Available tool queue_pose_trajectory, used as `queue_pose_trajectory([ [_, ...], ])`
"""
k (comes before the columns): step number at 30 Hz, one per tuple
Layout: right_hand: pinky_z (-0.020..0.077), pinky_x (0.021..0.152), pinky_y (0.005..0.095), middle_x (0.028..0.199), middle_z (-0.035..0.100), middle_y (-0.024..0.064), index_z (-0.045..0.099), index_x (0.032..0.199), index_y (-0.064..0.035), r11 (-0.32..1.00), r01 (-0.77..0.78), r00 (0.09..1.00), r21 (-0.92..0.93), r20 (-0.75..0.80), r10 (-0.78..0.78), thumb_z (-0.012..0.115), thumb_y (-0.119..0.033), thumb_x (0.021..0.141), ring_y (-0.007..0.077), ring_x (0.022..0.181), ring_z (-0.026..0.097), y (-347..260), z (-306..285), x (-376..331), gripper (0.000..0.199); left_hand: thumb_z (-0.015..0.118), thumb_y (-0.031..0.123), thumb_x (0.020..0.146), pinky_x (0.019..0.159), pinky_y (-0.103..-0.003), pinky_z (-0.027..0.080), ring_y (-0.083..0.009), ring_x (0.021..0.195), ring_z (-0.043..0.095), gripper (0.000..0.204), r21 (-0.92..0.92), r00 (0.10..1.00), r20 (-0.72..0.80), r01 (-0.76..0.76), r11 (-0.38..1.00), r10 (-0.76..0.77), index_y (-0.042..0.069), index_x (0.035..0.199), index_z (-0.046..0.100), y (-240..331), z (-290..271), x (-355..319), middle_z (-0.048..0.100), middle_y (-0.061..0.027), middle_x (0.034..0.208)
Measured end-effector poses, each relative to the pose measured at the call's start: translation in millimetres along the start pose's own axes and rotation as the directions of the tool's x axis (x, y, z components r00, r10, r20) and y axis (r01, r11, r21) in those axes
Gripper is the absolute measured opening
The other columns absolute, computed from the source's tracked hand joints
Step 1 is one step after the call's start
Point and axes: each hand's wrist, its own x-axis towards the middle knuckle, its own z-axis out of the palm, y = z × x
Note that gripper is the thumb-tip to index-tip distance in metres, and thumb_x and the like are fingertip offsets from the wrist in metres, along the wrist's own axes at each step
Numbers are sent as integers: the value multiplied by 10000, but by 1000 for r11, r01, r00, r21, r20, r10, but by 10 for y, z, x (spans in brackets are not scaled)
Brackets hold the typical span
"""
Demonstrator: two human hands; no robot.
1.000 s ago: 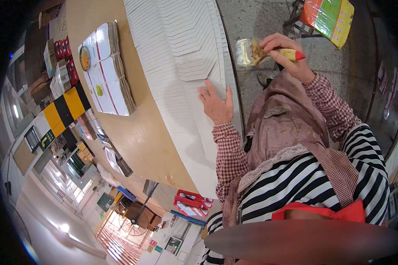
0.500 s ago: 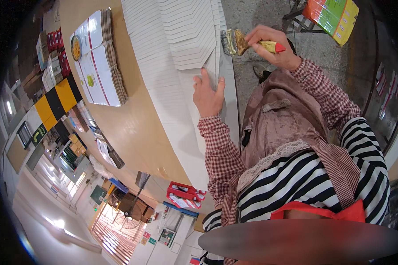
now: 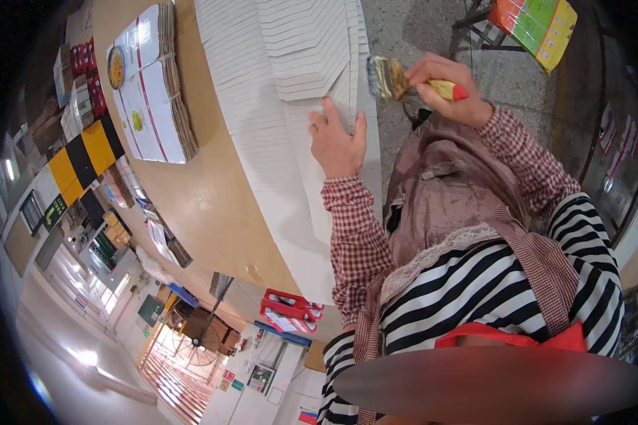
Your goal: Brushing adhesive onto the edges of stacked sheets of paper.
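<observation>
One printed stack (image 3: 149, 92) flanks white sheets (image 3: 301, 57); the left hand (image 3: 338, 146) lies spread on them, the right hand (image 3: 450, 88) grips one brush (image 3: 398, 78).

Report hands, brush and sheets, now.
Left hand spread on overlapping white sheets. Right hand gripping brush, held off the sheets' right edge. Left hand covers part of the sheets.

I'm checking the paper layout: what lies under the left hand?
Overlapping white paper sheets show around the left hand; whatever lies directly beneath it is covered.
</observation>
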Motion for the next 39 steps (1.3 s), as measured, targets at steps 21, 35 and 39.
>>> queue_pose_trajectory([
  [21,478,732,296,921,607,111,583,859,5,999,-32,999,35,-20,32,604,-36,823,215,844,604,-110,25,-188,59,593,491,826,1008,-463,359,-522,1231,377,793,-38,972,122,205,978,-199,50,1422,312,-231,19,-645,344,-337,1381],
  [35,483,708,291,885,606,91,574,834,0,998,30,997,-47,-63,-33,616,-24,805,209,800,607,-198,188,-242,57,580,473,831,938,-469,410,-471,1180,453,765,-22,977,148,158,987,-154,2,1387,347,-187,-48,-585,404,-355,1319],
  [39,483,705,288,900,613,94,579,842,1,997,62,998,-34,2,-62,621,-27,802,201,783,606,-97,258,-399,64,591,488,822,934,-488,413,-492,1179,438,783,23,978,114,173,985,-175,2,1385,347,-90,89,-599,408,-357,1311],
])
